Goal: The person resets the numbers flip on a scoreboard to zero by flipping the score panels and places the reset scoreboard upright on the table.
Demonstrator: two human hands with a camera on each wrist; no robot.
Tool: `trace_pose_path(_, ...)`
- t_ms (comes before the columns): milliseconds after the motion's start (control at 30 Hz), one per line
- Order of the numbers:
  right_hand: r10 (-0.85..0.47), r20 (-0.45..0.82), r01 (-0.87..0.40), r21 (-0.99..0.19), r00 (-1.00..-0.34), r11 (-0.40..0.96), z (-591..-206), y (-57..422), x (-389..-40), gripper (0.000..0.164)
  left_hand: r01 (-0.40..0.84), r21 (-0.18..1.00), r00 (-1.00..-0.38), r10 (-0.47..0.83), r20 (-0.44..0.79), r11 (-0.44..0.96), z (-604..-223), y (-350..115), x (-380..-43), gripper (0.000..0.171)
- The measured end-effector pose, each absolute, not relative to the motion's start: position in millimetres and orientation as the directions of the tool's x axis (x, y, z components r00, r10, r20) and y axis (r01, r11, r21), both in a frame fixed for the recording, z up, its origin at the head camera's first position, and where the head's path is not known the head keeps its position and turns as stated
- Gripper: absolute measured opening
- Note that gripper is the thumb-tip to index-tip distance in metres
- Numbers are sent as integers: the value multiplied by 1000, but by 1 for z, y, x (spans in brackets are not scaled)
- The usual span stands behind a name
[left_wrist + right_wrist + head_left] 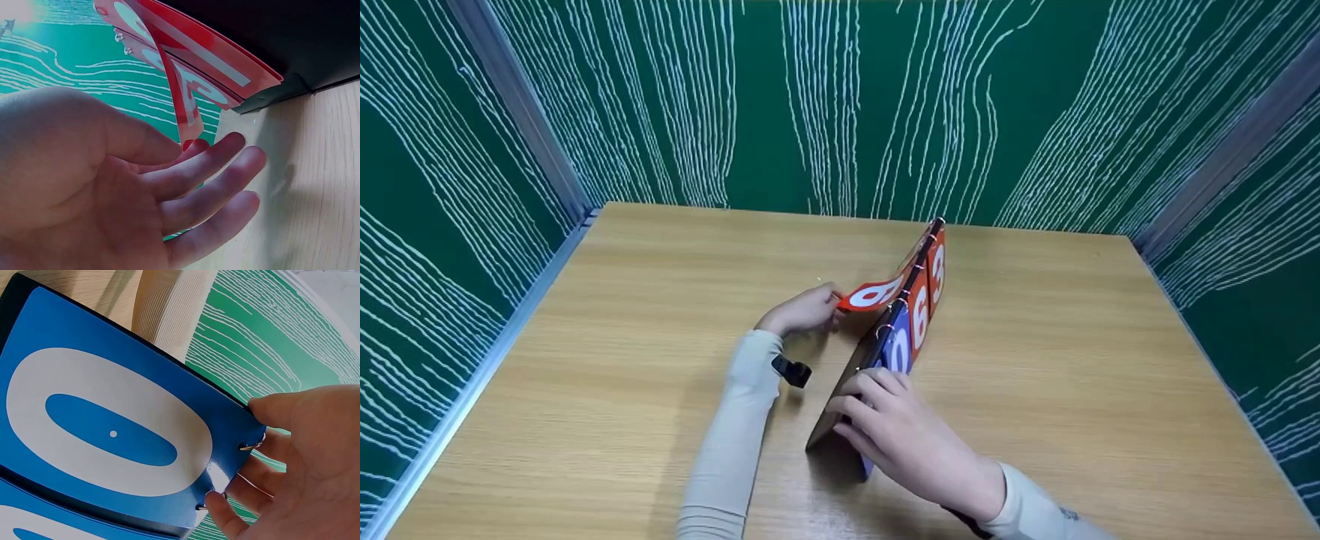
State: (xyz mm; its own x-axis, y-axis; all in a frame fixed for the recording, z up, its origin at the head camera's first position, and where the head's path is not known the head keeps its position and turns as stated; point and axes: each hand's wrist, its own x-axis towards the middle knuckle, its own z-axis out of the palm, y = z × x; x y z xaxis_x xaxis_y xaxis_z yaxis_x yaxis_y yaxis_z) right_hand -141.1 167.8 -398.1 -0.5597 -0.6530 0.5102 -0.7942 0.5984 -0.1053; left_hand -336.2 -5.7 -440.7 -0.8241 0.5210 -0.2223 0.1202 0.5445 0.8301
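A flip scoreboard [840, 394] with a black backing stands tent-like on the table. My left hand [806, 309] pinches the free end of a red number card [870, 295] between thumb and index finger, holding it out to the left; its other fingers are loosely spread. That bending card [181, 101] hangs from rings on the top edge. At the near end, my right hand [915, 446] grips the top edge beside a blue card [197, 439] showing a white 0. Red cards with 6 [920, 315] and 3 [937, 274] face right.
The wooden table [1057, 360] extends around the scoreboard on both sides. Green panels [757, 112] with white wavy lines enclose its back and sides, with metal posts [521, 105] at the corners. A small black device [792, 370] is on the left wrist.
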Motion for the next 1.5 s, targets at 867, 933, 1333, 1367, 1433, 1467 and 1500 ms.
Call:
trace_pose_path(867,-654,434,-766,-151,-619,625,-397,169,-139,19,-17,949,-974,210,-88,315,-427,-10,-346,43)
trace_pose_path(933,-655,422,-762,-157,-627,628,-397,169,-139,19,-25,966,-980,184,-75,259,-425,-10,-346,43)
trace_pose_path(1333,-657,452,-773,-127,-603,622,-398,168,-140,16,142,984,-984,96,152,-103,-412,-8,-343,43)
trace_pose_path(1367,-657,456,-773,-123,-601,622,-398,168,-140,15,155,981,-982,93,167,-120,-410,-8,-342,43)
trace_pose_path(1433,-655,463,-775,-125,-598,620,-399,168,-140,15,182,972,-976,94,197,-148,-407,-7,-340,43)
trace_pose_path(1467,-654,467,-777,-127,-595,617,-399,168,-140,15,194,968,-972,99,211,-157,-405,-7,-338,44)
trace_pose_path(1500,-652,469,-777,-129,-596,616,-399,168,-140,16,204,965,-969,107,224,-167,-404,-6,-337,44)
